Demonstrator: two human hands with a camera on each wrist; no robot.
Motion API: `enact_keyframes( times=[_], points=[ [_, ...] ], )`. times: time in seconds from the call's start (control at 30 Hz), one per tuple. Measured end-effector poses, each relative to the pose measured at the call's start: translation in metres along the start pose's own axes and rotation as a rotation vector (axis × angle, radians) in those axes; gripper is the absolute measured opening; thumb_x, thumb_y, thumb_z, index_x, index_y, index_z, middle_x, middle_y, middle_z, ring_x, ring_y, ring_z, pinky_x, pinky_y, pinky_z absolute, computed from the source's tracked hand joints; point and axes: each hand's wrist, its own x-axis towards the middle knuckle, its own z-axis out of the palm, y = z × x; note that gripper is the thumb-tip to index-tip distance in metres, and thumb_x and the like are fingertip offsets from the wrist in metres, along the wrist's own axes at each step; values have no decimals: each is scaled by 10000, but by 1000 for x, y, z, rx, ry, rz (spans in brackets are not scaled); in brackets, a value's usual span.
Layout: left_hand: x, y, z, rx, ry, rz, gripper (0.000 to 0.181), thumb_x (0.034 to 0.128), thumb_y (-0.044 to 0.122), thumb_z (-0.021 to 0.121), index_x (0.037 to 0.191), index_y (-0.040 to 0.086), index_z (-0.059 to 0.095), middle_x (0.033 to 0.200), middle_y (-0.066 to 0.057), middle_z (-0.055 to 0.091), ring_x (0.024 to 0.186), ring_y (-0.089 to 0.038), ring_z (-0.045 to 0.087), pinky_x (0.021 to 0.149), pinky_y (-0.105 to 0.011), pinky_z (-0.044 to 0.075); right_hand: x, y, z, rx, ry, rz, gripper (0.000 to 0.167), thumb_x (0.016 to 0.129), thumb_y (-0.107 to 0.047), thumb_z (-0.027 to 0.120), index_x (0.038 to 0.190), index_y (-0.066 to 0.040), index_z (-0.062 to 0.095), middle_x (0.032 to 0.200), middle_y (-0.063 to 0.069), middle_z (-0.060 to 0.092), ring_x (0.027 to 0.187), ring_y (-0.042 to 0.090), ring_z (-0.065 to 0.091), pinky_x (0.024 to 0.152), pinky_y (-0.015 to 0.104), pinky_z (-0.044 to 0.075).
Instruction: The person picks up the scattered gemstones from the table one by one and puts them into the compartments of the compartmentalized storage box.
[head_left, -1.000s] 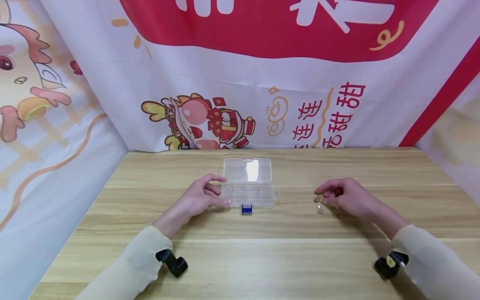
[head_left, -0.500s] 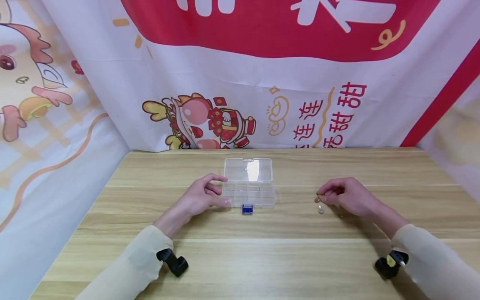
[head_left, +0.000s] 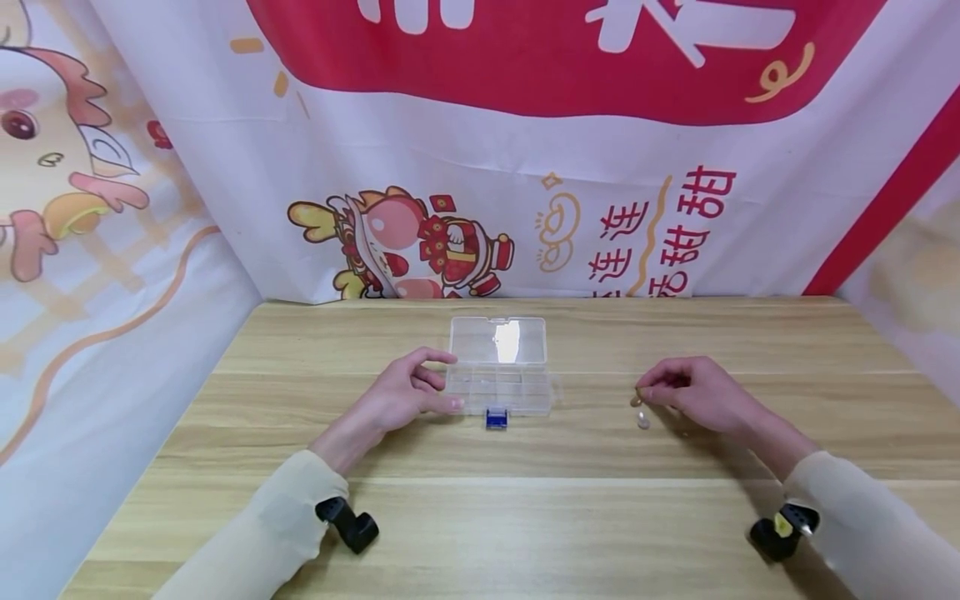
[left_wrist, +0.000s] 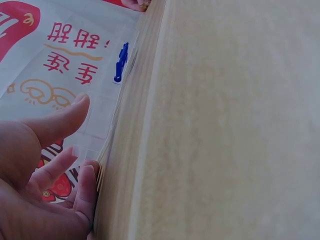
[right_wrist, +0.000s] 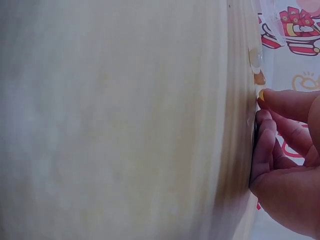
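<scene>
So the big change: about 1 second ago the fingers of the right hand (head_left: 690, 387) were parted near the small pieces, and now the thumb and index are pinching a yellow piece (right_wrist: 261, 95). I'd call the pick-up made, though I can't tell if it's off the surface (head_left: 525, 517). The brown piece (head_left: 636, 402) and clear piece (head_left: 643, 422) lie just beside those fingertips, so 2 pieces are still loose.

The left hand (head_left: 399, 393) hasn't really budged: thumb and fingers spread, touching the left end of the box (head_left: 534, 385). The lid (head_left: 477, 342) is open, blue clasp (head_left: 497, 419) at the front.

Writing: no brand I can spot on the box. The backdrop (head_left: 435, 137) has red characters, 连连 and 甜甜 readable. Lower ones are cut off by the surface, and so are the big white strokes up top, by the frame edge.
</scene>
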Motion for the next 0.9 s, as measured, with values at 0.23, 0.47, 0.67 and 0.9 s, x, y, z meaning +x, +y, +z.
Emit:
enact_keyframes(
  times=[0.23, 0.47, 0.67, 0.9],
  points=[
    [1, 0, 1, -4, 2, -2, 637, 841, 196, 918, 1406, 248, 627, 1214, -106, 592, 1081, -269, 525, 843, -311, 482, 2, -2, 0, 13, 1, 23, 270, 1047, -301, 683, 1197, -86, 753, 1106, 83, 710, 906, 205, 548, 699, 288, 489],
    [1, 0, 0, -4, 2, 1, 627, 848, 185, 912, 1404, 239, 628, 1207, -106, 593, 1075, -266, 526, 847, -310, 479, 7, -21, 4, 43, -13, -1, 296, 1059, -328, 664, 1214, -89, 746, 1151, 96, 727, 983, 222, 576, 784, 308, 512],
    [1, 0, -1, -5, 0, 3, 629, 846, 184, 913, 1404, 239, 628, 1206, -103, 589, 1071, -263, 524, 848, -308, 478, 12, -42, 12, 46, 45, -38, 292, 1039, -327, 695, 1194, -88, 757, 1130, 107, 729, 966, 236, 599, 796, 306, 512],
    [2, -1, 0, -16, -1, 4, 637, 834, 176, 921, 1397, 250, 631, 1197, -96, 586, 1068, -262, 521, 852, -316, 473, 15, -68, 25, 121, 29, -67, 296, 1035, -284, 703, 1219, -56, 746, 1119, 105, 716, 916, 220, 585, 720, 298, 520]
  ],
)
